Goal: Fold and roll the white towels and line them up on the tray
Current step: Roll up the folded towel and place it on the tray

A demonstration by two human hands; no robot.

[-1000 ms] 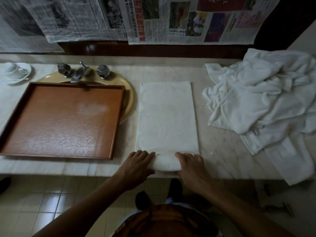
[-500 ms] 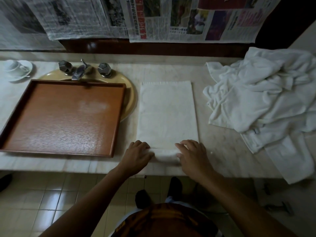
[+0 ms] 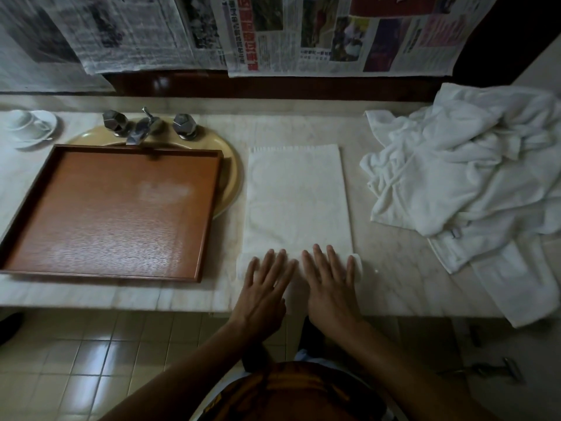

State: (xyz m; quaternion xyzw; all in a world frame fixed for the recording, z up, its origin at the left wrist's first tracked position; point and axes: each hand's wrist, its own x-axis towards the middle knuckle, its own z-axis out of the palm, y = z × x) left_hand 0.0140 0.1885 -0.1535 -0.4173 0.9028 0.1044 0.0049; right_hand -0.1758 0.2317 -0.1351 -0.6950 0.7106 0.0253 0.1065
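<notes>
A long white terry towel folded into a narrow strip (image 3: pixel 297 202) lies flat on the pale marble counter (image 3: pixel 394 268), running away from the person, just right of the tray and well left of the heap of towels. Its near end is turned up into a low roll at the counter's front edge, and a little of that roll shows past each hand. The left hand (image 3: pixel 264 287) and the right hand (image 3: pixel 331 284) lie side by side on top of the roll, palms down, fingers straight and slightly spread, pressing on it and gripping nothing. The rectangular brown wooden tray (image 3: pixel 106 208) sits to the left with nothing on it, its far right corner resting over the rim of a beige oval sink (image 3: pixel 233 174), where a metal faucet with two faceted knobs (image 3: pixel 142 129) stands. A white cup on a saucer (image 3: pixel 28 126) is at the far left of the counter. To the right, a loose pile of crumpled white towels (image 3: pixel 470 165) spreads across the counter, one end hanging over the front edge. Sheets of newspaper (image 3: pixel 303 34) cover the wall behind.
</notes>
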